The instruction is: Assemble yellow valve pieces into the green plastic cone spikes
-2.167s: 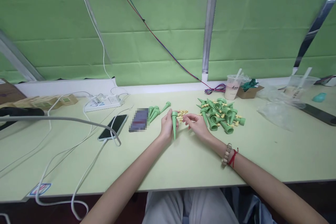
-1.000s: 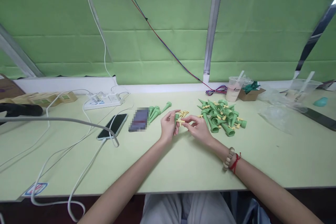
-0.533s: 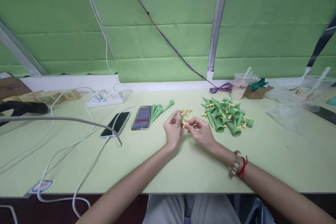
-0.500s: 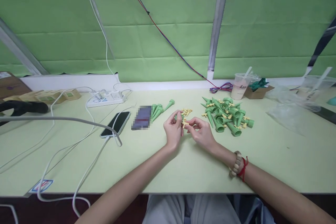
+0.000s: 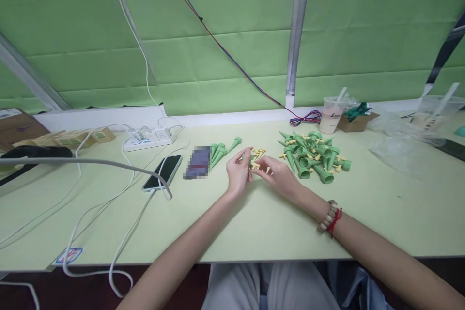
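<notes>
Hands: left hand (image 5: pixel 238 174) grips green spike (image 5: pixel 251 157), right hand (image 5: pixel 278 174) pinches yellow valve (image 5: pixel 254 165) against its mouth, above table (image 5: pixel 254 223). Step: fitting valve. Next: likely pressing home squarely.

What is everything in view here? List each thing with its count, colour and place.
green spikes pile: many, count unclear, green with yellow bits, table right of the hands
green spikes row: a few, green, left of the hands
yellow pieces: small heap, yellow, just beyond the hands
phone: one, black, left of centre, cable plugged in
blurred card: one, dark purple, beside the phone
power strip: one, white, back left
drink cup: one, clear, pinkish drink, straw, back right
cardboard box: one, brown, behind the cup
table: one, pale green
left hand: holds a green spike, mostly hidden
right hand: pinches a yellow piece against it; beaded bracelet and red string on the wrist
</notes>
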A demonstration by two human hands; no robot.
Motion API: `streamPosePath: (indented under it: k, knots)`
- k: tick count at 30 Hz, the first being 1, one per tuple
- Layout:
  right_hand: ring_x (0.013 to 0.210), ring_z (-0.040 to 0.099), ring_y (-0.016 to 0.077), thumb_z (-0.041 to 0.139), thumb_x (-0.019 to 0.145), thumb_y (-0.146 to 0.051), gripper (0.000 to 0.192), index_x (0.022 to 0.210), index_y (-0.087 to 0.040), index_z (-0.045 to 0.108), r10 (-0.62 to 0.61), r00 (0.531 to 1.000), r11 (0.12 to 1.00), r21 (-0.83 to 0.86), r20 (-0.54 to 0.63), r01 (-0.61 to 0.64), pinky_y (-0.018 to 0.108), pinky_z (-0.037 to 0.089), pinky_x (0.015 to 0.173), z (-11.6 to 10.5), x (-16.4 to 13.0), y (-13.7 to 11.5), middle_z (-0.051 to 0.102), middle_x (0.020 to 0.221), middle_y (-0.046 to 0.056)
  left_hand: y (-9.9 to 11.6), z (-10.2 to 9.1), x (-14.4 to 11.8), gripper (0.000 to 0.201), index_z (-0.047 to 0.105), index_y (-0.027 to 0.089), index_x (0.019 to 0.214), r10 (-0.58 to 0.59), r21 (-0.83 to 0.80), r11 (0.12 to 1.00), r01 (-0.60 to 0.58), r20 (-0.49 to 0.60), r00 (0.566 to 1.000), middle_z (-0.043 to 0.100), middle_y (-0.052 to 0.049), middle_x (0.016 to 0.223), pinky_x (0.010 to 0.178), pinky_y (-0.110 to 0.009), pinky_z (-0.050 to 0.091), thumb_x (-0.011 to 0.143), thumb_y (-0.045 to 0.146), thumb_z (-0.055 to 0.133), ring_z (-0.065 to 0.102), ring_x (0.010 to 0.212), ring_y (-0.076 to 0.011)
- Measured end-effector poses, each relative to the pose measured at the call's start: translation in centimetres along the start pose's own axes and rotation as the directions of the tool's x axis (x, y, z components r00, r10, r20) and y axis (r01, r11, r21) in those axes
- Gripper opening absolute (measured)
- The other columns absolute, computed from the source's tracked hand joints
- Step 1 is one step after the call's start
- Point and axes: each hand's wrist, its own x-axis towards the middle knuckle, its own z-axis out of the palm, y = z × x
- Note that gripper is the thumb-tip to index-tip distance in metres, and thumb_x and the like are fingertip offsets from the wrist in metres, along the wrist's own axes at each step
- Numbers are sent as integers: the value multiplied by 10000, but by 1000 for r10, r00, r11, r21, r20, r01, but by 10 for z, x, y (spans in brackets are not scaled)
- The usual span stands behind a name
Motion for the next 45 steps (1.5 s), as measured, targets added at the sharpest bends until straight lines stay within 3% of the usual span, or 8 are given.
streamPosePath:
  k: [5,10,13,17,23,28,36,45]
  knots:
    - [685,546,166,405,872,-299,254,684,-190,537,-130,991,972,-203,-26,122,265,388,635,-1,-2,-2,588,690,60,1,7,-11,374,642,147,873,77,53,996,-76,-11,997,349,78,379,283,-194,182,731,483,558,297,254,-46]
    - [550,469,129,349,880,-379,371,577,-197,462,112,992,978,182,-53,-101,250,387,547,4,-4,-17,494,568,17,-1,8,-21,293,656,168,859,258,138,959,-246,-76,963,436,46,448,346,-208,257,746,418,553,327,333,-54]
    - [413,346,89,421,782,-583,449,543,-203,402,317,927,743,554,202,-375,233,364,411,7,-1,-20,351,482,-41,-3,4,-21,236,680,186,840,360,227,912,-342,-45,932,435,42,457,389,-209,263,742,366,562,313,375,-55]
    - [349,209,44,514,667,-663,486,585,-205,374,345,784,433,653,517,-621,215,339,357,6,5,-12,254,447,-101,-2,2,-15,225,695,176,800,405,285,878,-385,-11,914,431,42,448,409,-199,264,730,351,572,305,401,-53]
    - [389,375,81,348,815,-601,478,580,-189,408,359,872,726,488,332,-485,220,355,395,4,5,3,400,470,-45,2,3,-4,519,596,131,1101,85,178,976,-125,215,973,411,58,352,301,-191,253,790,517,443,364,269,-82]
    - [541,488,118,306,901,-455,352,781,-188,500,141,968,986,58,209,-156,250,378,555,-5,0,1,546,645,-6,6,-2,1,549,619,117,1047,-63,98,994,38,260,964,313,72,274,265,-187,236,812,541,362,347,228,-99]
    - [1012,552,220,297,928,-313,297,1048,-175,531,-156,948,897,-361,278,254,337,442,750,-13,4,8,534,1193,132,10,-4,1,447,562,136,612,-264,164,959,232,212,941,328,42,272,269,-204,253,836,389,269,325,220,-96]
    - [785,569,176,267,928,-274,330,802,-171,555,-120,958,963,-205,259,176,292,409,690,-10,-3,-6,605,789,74,16,0,-11,416,642,117,745,-120,176,980,90,167,979,338,53,281,289,-189,258,830,342,302,323,257,-88]
